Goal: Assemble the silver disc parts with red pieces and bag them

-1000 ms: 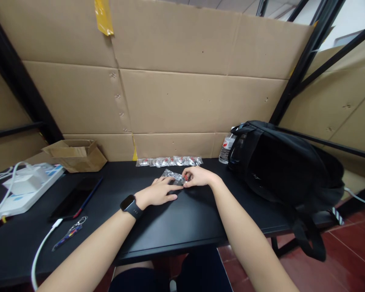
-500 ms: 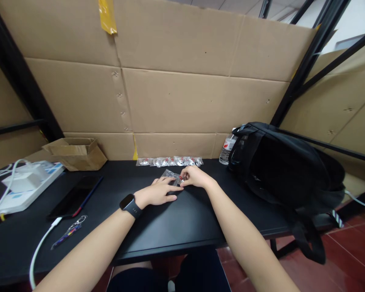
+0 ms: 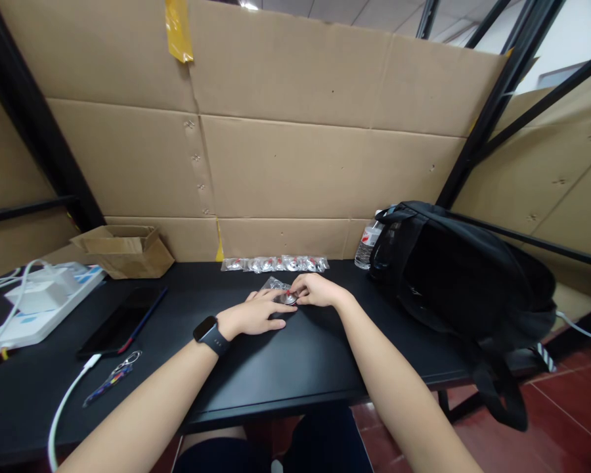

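A small round silver piece with a red top [image 3: 289, 298] lies on the dark table between my hands. My right hand [image 3: 320, 290] pinches it at its right edge with thumb and fingertips. Beside it a clear plastic bag [image 3: 274, 283] sticks out beyond my left fingertips; whether the piece is inside the bag, I cannot tell. My left hand [image 3: 256, 315] rests flat with fingers stretched out, touching the bag and the near side of the piece. Further back, a row of similar round pieces in clear bags [image 3: 293, 264] lies along the cardboard wall.
On the left are a cardboard box [image 3: 136, 257], a white power strip [image 3: 49, 315], a phone [image 3: 121, 322] with a cable and a keyring [image 3: 111, 381]. A water bottle [image 3: 367, 248] and a black backpack [image 3: 467, 276] stand on the right. Cardboard [image 3: 285, 171] closes off the back.
The round silver piece shows more fully between my hands now. My right fingers have shifted slightly to its right side; my left hand has barely moved.
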Available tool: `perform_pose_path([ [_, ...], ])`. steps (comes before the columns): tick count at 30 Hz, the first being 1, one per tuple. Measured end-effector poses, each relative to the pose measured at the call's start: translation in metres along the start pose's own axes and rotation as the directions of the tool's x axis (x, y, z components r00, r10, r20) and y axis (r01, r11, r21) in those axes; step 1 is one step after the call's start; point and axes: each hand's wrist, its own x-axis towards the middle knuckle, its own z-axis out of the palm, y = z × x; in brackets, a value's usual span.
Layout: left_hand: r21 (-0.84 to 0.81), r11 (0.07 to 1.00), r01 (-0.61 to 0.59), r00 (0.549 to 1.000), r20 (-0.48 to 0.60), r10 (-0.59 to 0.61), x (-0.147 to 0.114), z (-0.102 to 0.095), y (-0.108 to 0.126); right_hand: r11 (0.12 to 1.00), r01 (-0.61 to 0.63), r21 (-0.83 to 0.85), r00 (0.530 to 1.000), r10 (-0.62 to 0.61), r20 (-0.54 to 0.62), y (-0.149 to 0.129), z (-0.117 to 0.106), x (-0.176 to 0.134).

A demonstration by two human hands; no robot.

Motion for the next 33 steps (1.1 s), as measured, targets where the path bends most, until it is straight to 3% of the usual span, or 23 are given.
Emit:
perform_pose_path([
  [7,0.019,1.000,0.010,1.000,-0.015,-0.010,-0.001,-0.005,0.000,0.980,-0.018,-0.198,0.982,-0.019,-0.188,0.009,0.012,0.013],
  [11,0.024,1.000,-0.009,0.999,-0.035,0.010,0.000,-0.005,-0.002,0.931,-0.098,-0.352,0.955,-0.012,-0.297,0.012,0.017,0.018],
  [17,0.018,0.999,0.027,0.999,-0.018,-0.026,-0.002,-0.008,-0.002,0.857,-0.169,-0.486,0.927,-0.030,-0.375,0.003,0.027,0.024],
  [20,0.009,1.000,-0.026,0.999,-0.021,0.026,-0.004,-0.013,-0.006,0.834,-0.181,-0.522,0.924,-0.038,-0.381,-0.002,0.035,0.027],
  [23,-0.039,0.992,-0.124,0.990,-0.080,0.120,-0.005,-0.019,-0.014,0.870,-0.176,-0.461,0.926,-0.012,-0.376,-0.004,0.037,0.028],
  [25,-0.084,0.985,-0.149,0.978,-0.161,0.134,-0.005,-0.021,-0.020,0.932,-0.083,-0.352,0.949,-0.034,-0.314,-0.002,0.032,0.027],
  [28,-0.111,0.988,-0.108,0.957,-0.282,0.073,-0.004,-0.021,-0.029,0.989,0.081,-0.121,0.970,-0.107,-0.219,0.004,0.021,0.022],
  [30,-0.087,0.994,-0.069,0.943,-0.331,0.036,-0.003,-0.018,-0.033,0.994,0.105,-0.016,0.966,-0.106,-0.238,0.009,0.015,0.019],
  [33,-0.043,0.999,-0.010,0.936,-0.352,-0.006,-0.001,-0.015,-0.035,0.995,0.102,0.005,0.961,-0.098,-0.260,0.015,0.013,0.017],
])
